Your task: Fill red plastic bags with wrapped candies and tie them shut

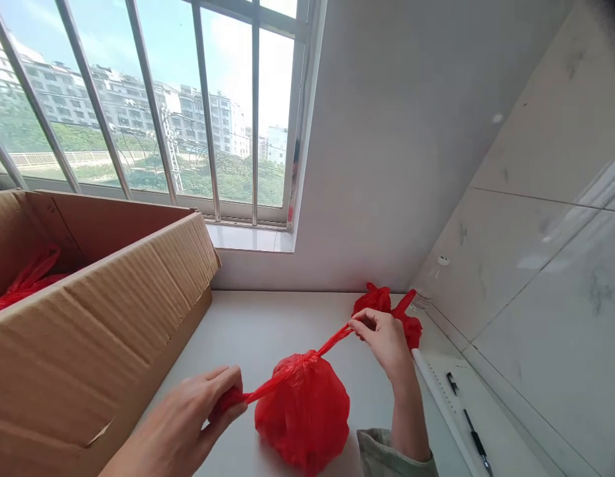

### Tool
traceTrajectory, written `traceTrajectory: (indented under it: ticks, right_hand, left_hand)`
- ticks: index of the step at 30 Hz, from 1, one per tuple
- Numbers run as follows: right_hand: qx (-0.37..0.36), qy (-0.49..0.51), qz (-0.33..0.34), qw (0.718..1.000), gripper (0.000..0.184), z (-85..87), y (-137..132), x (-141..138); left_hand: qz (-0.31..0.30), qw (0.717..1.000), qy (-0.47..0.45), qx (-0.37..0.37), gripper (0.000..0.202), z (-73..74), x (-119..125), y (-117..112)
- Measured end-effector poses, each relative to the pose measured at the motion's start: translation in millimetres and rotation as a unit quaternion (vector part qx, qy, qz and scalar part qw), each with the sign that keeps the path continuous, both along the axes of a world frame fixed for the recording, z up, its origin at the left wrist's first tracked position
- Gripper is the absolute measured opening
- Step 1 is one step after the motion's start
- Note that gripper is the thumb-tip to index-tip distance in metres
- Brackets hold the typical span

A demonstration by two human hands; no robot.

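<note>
A full red plastic bag sits on the white tabletop, gathered at its top, and what it contains is hidden. My left hand is closed around one twisted handle, drawn out to the left. Between thumb and fingers, my right hand pinches the other handle, which is stretched up and to the right. Both handles look taut and meet at the bag's neck. Just behind my right hand lies another red plastic bag, partly covered by that hand.
On the left stands a large open cardboard box with red plastic inside. A clear bottle is in the back right corner. Along the right side lie a white strip, a pen and a black cap. Behind is a barred window.
</note>
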State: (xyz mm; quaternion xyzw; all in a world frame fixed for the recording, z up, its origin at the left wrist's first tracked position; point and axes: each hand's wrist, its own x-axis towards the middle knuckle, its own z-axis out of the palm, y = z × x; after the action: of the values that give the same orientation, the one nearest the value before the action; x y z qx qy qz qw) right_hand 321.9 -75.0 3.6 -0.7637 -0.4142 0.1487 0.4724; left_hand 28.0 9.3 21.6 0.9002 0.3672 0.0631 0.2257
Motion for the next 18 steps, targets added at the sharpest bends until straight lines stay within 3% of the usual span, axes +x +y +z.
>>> traceTrajectory:
  ticks: [4, 8, 11, 18]
  right_hand:
    - [-0.056, -0.027, 0.012, 0.998, 0.02, -4.8, 2, 2]
    - [-0.011, 0.014, 0.025, 1.0, 0.023, -7.9, -4, 9]
    - [0.036, 0.07, 0.036, 0.996, 0.026, -10.5, -7, 13]
    - [0.033, 0.136, 0.086, 0.986, 0.036, -13.9, -4, 11]
  left_hand:
    - [0.04, 0.999, 0.037, -0.005, 0.038, -1.0, 7, -1]
    - [0.039, 0.995, 0.072, -0.048, 0.042, 7.7, 1, -6]
    - [0.039, 0.993, 0.092, -0.067, 0.033, 10.4, -5, -7]
    - [0.047, 0.991, 0.101, -0.078, 0.024, -6.9, -21, -2]
